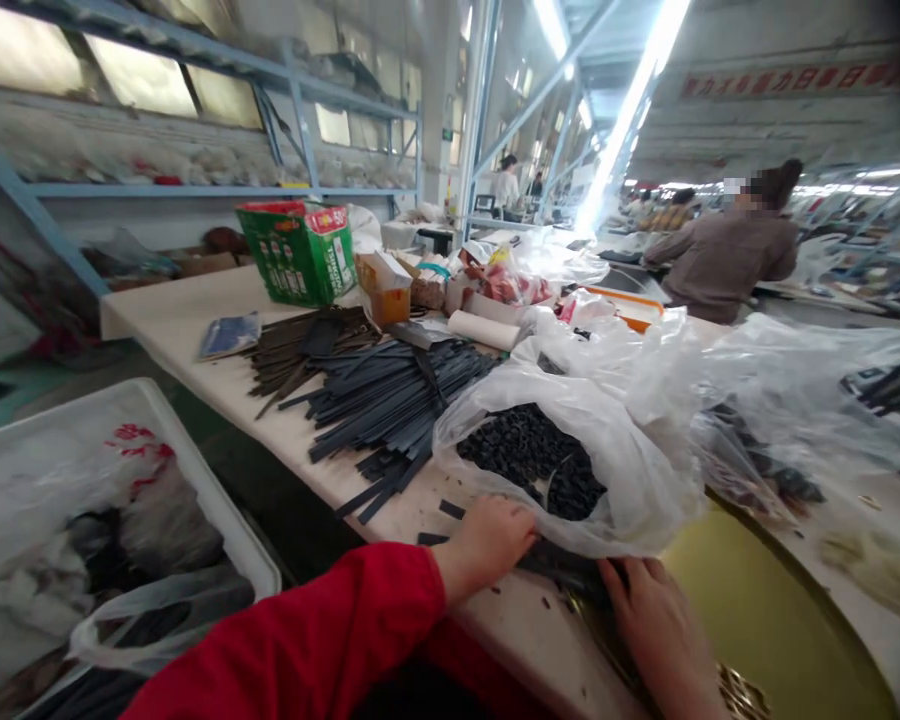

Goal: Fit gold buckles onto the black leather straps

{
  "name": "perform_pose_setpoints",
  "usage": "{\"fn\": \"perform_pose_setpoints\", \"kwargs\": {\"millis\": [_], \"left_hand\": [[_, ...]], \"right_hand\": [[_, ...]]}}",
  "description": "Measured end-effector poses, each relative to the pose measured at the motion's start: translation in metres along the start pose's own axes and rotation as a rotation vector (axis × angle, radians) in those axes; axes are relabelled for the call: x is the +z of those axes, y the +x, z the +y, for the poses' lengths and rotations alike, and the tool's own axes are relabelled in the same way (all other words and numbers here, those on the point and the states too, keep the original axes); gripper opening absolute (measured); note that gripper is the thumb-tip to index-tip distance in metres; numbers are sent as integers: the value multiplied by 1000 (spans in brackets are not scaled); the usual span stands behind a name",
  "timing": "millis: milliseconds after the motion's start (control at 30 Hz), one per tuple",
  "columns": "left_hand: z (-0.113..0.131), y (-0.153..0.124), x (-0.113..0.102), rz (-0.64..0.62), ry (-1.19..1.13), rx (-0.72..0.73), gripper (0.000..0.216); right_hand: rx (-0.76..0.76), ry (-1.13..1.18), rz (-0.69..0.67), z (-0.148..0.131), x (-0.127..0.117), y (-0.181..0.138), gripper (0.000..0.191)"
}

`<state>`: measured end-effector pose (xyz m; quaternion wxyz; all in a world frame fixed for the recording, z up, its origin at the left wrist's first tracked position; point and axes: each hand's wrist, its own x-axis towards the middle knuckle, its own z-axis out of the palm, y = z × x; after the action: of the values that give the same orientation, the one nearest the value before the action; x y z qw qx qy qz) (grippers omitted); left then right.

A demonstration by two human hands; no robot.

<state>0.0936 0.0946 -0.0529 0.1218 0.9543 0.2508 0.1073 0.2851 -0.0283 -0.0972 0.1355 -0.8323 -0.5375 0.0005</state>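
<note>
Evidently, flat dark strips [562,566] run crosswise between the separated left hand [491,545] and right hand [656,605], nearside of the clear plastic bag [649,485], touching both; grip unclear.

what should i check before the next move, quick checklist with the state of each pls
1. Left hand at the dark strip between the hands: ok.
2. Right hand at the strip's other end: ok, though its grip is partly hidden, so firmness: cannot tell.
3. Clear plastic bag open at the mouth: ok, small black pieces show inside.
4. Flat dark strips neatly stacked: not ok, they lie fanned out on the table.
5. Tabletop free of bits near the hands: not ok, small specks lie there.
</note>
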Motion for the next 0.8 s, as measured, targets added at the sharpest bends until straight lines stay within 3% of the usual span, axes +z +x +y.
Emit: {"fn": "perform_pose_setpoints", "kwargs": {"millis": [67,133,200,300,433,600,733,800], "left_hand": [[-14,-5,-7,16,36,7,23],[-39,-12,-23,37,87,-91,25],[-71,-16,-41,77,171,-344,23],[-114,-14,-58,101,220,-532,21],[-134,-12,-62,115,202,-618,12],[-103,-31,-89,233,131,-600,14],[-35,-60,-119,402,65,-482,18],[6,-78,-123,306,3,-347,13]], "right_hand": [[-8,-26,17,9,8,-1,37],[-4,2,24,17,8,-6,42],[1,26,32,21,2,-11,46],[-9,57,47,16,-8,-16,50],[-50,117,117,0,-20,-25,48],[-120,191,227,-31,-38,-47,38],[-197,350,218,-88,-51,-57,31],[-201,448,236,-119,-56,-60,42]]}}
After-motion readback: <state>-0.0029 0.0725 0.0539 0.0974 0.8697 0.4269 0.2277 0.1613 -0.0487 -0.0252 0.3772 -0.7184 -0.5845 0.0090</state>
